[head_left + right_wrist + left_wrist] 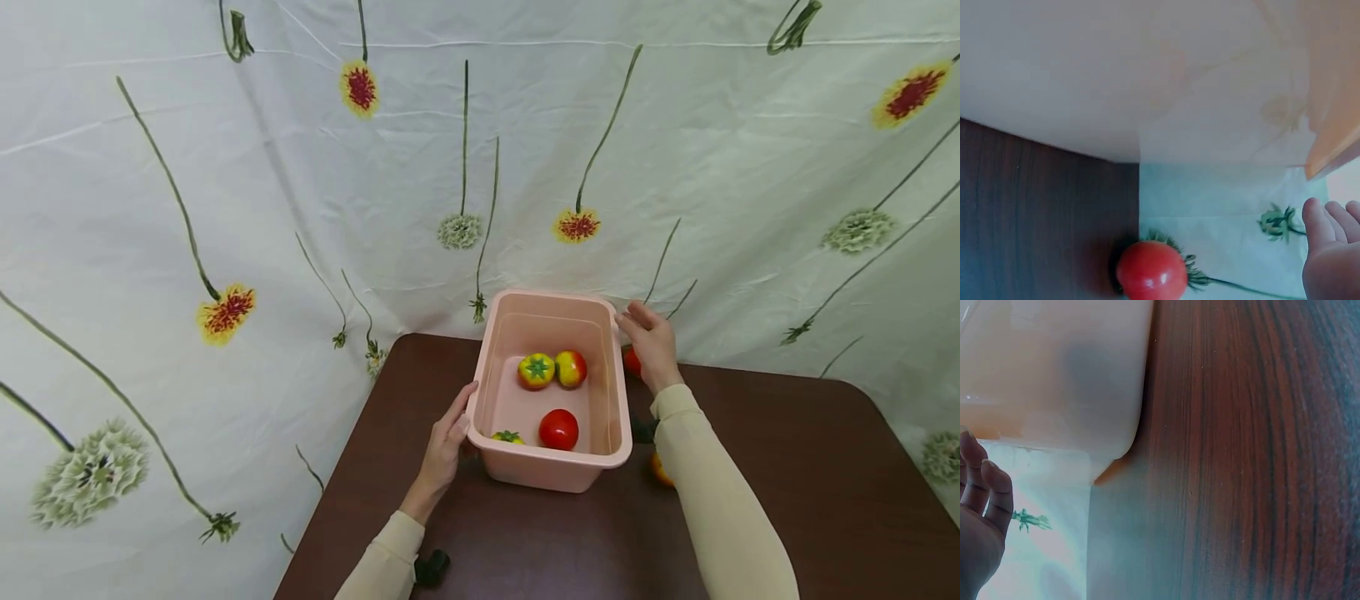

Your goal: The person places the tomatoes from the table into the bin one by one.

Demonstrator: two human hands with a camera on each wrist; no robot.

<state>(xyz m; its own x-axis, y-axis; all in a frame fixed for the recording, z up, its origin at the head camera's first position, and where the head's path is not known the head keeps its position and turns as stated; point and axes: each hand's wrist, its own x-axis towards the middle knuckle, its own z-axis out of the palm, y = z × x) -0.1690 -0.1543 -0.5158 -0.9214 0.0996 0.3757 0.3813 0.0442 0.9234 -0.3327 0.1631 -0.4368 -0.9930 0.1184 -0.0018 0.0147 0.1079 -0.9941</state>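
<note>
A pink plastic bin (540, 468) stands on the dark table, its inside facing me. In it lie a red tomato (558, 429), a yellow-green tomato (536, 371) and a red-and-yellow one (571, 368). Part of another yellow-green tomato (508, 437) shows behind the near wall. My left hand (444, 442) is at the bin's left rim near the front corner, fingertips against its side. At the far right rim is my right hand (651, 340), its fingers extended and fingertips right at the edge. Neither hand is curled round the bin in the wrist views.
Outside the bin, a red tomato (1152, 272) sits by the table's back edge, partly hidden by my right hand in the head view. An orange-yellow fruit (662, 472) peeks out beside my right sleeve. A flower-print cloth (405, 167) hangs behind the wooden table (810, 450).
</note>
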